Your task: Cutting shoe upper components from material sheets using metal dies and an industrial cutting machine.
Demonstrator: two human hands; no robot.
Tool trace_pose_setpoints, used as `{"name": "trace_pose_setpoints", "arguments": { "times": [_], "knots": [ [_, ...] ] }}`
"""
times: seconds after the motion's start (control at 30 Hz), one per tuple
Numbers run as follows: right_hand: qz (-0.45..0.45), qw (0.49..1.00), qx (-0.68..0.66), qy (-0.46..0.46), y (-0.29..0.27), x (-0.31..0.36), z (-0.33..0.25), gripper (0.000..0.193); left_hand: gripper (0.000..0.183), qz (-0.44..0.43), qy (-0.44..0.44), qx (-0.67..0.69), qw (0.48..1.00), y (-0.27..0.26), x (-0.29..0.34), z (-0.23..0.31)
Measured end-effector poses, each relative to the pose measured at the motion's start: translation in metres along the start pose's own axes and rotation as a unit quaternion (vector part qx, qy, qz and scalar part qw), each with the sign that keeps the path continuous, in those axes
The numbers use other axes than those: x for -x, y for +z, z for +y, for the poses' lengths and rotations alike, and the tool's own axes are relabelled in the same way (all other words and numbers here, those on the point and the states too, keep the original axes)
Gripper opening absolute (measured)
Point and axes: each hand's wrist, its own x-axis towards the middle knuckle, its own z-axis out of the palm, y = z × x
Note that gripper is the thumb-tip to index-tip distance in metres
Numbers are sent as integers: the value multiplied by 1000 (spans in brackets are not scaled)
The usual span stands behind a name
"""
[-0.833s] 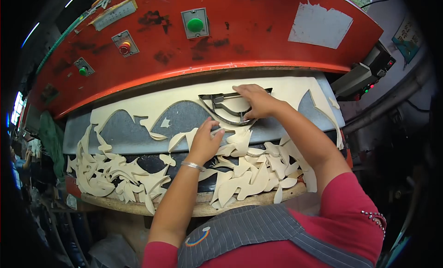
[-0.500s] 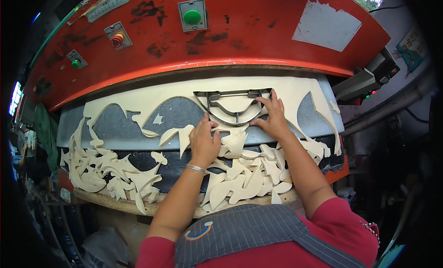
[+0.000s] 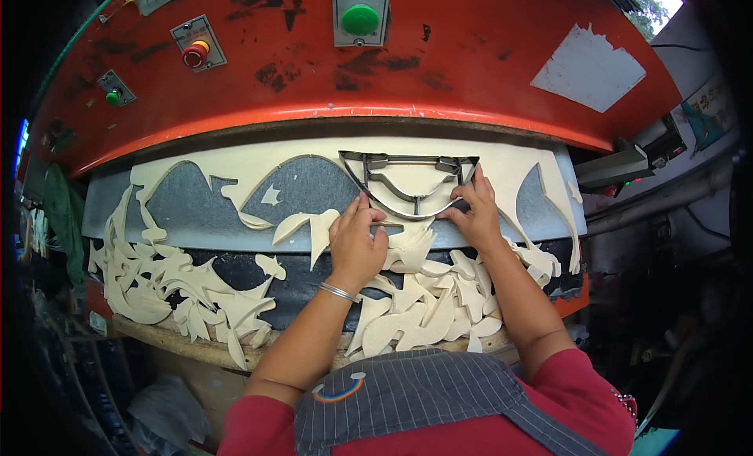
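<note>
A dark metal cutting die (image 3: pixel 418 213), half-moon shaped with a straight far side and inner braces, rests on a cream foam-like sheet (image 3: pixel 290 147). My right hand (image 3: pixel 476 213) grips the die's curved right side, thumb below and bent fingers over and along the rim. At its lower left side, my left hand (image 3: pixel 357 244) touches the outer edge with its fingertips, the thumb standing apart. Left of the die the sheet has large curved cut-outs, with the grey board (image 3: pixel 188 205) showing through. What lies under my palms is hidden.
Cream offcuts (image 3: pixel 188 287) are heaped along the near edge on both sides, over a black strip (image 3: pixel 302 287) and a wooden ledge (image 3: pixel 196 346). Beyond the board rises a red machine beam (image 3: pixel 314 87) with a large green button (image 3: pixel 360 20) and a red knob (image 3: pixel 195 54).
My view has shifted slightly, so the beam looks larger. My right fingers have moved from the die's inner brace toward its outer rim. The die stays at nearly the same place on the sheet.
</note>
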Motion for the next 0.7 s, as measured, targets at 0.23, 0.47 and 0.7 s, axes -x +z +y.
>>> {"name": "trace_pose_setpoints", "arguments": {
  "times": [0.23, 0.47, 0.7],
  "knots": [
    [-5, 997, 49, -54, -2, 1, -3, 49, 31, -34, 42, -39, 998, -11, 1, -4],
    [17, 998, 0, -60, -53, 2, -99, 58, 54, 240, -21, 223, 945, -167, -28, -62],
    [111, 977, -162, -86, -72, -86, -230, 44, 76, 556, -50, 26, 829, -389, -85, -141]
  ]
}}
